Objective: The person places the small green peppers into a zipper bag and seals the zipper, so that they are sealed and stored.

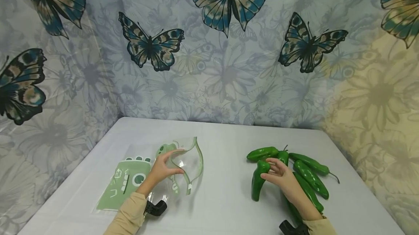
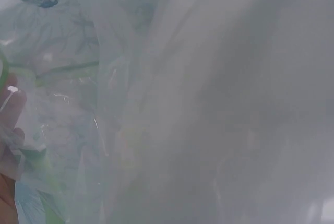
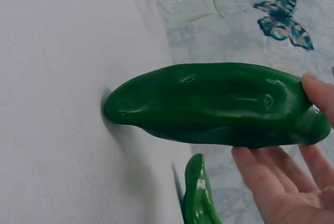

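My left hand (image 1: pixel 162 167) holds a clear zip bag (image 1: pixel 200 162) with a green rim at its mouth, thumb and fingers spread apart at the rim. The bag's mouth gapes toward the right. Part of that hand shows at the left edge of the left wrist view, behind blurred clear plastic. On the right side, my right hand (image 1: pixel 283 178) grips a green pepper (image 3: pixel 209 104) by its thick end with thumb and fingertips. The pepper hangs with its narrow tip down, close to the white table.
Several more green peppers (image 1: pixel 311 179) lie in a loose pile around and behind the right hand. A flat bag with a green monster print (image 1: pixel 126 182) lies at the left. The white table (image 1: pixel 226 206) backs onto a butterfly-print cloth (image 1: pixel 229 82).
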Tool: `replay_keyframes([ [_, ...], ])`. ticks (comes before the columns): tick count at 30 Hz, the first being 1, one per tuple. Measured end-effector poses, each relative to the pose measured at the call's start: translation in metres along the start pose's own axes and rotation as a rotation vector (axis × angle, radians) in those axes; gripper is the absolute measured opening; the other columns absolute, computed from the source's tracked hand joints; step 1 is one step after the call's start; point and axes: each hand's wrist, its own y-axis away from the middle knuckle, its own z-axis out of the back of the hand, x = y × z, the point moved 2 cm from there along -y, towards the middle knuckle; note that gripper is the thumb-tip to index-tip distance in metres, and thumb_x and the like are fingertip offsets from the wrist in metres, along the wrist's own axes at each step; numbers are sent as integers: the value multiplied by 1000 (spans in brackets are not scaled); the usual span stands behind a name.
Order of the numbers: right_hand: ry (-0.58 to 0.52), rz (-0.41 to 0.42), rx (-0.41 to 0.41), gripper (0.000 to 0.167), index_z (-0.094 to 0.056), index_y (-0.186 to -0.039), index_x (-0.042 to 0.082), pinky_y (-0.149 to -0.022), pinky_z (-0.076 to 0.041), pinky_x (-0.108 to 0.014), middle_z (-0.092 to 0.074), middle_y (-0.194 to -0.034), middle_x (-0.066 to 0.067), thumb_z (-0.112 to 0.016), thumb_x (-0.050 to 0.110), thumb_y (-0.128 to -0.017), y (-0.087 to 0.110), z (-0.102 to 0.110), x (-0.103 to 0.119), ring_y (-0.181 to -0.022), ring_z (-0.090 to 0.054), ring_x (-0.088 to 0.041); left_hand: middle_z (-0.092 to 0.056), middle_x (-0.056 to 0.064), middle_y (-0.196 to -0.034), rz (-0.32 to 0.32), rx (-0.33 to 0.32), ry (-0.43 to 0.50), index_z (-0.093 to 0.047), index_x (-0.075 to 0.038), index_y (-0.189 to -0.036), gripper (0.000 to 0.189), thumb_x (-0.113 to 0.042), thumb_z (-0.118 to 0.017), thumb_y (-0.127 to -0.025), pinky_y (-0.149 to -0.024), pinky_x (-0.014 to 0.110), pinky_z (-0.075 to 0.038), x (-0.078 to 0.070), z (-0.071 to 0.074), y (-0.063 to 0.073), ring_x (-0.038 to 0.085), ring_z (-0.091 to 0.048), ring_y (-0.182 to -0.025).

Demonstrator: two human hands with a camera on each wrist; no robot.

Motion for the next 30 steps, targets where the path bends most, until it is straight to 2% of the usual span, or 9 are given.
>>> replay_keyframes([
  [3,-47,-17,11,57,-36,-130,-4,-80,-46,-30,-54,-114,-21,-65,7,-82,0,-1,1,-98,-56,-21,-56,22,-113,-8,2,2,-55,10,-113,63,3,-80,-56,-94,41,-35,-1,0,0,33,-48,-108],
  [8,-14,-56,-35,60,-37,-131,-8,-79,-45,-23,-52,-117,-21,-67,9,-81,2,-2,3,-91,-56,-4,-55,21,-114,3,4,10,-55,9,-113,63,3,-80,-56,-94,43,-34,-2,0,-2,35,-47,-108],
  [13,3,-43,-83,56,-43,-125,-11,-77,-46,-23,-54,-114,-21,-69,9,-79,2,-2,6,-90,-56,-4,-55,21,-114,19,5,11,-55,9,-114,63,3,-80,-56,-94,43,-34,-3,0,-2,36,-47,-109],
  [21,-9,-20,-114,59,-38,-127,-12,-75,-46,-19,-53,-115,-21,-68,5,-79,3,-4,10,-88,-56,-1,-55,21,-114,19,10,17,-55,9,-114,62,3,-79,-57,-94,45,-34,-3,1,-2,36,-47,-108],
  [30,-16,52,-105,58,-36,-129,-12,-76,-46,-18,-51,-116,-20,-65,5,-82,1,-8,13,-90,-55,-1,-55,22,-115,24,14,32,-55,9,-114,63,4,-79,-56,-94,47,-33,-3,-1,-3,36,-47,-109],
])
